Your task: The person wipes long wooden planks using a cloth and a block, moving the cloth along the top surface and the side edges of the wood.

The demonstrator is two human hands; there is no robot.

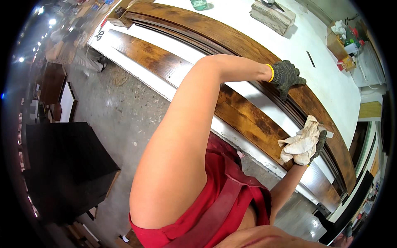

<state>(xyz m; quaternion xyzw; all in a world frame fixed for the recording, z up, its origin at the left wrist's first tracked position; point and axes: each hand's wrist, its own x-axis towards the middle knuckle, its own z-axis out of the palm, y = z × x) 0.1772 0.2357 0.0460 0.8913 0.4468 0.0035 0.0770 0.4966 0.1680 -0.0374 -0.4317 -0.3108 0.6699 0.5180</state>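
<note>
Below, two gloved hands at work on stained wooden boards laid along a white table (pixel 326 78). Left hand (pixel 288 76) (dark knit glove, yellow cuff): fingers spread, palm pressed flat on the top face of the wide brown board (pixel 248 49), arm stretched across the frame. Right hand (pixel 318 145) (matching glove): fingers closed around a crumpled, stained pale rag (pixel 301 142), which it holds against the boards just below the left hand. Whether the rag touches the wood under its folds cannot be told.

Between the two hands run several narrow dark strips (pixel 297 111), lying edge to edge beside the wide board. Nearer the body than the right hand lies a second brown board (pixel 244 118), mottled with darker stain, on the near edge of the table.

Beyond the left hand, well apart: a rough wooden block (pixel 273 16), a greenish glass jar (pixel 199 4) and a small dark tool (pixel 310 58) on the bare white surface. Far to the right of the hands, a cardboard box (pixel 337 45) with bottles. Left of the arm, a concrete floor (pixel 120 115) and a black cabinet (pixel 66 165). The person wears a red garment (pixel 215 198).
</note>
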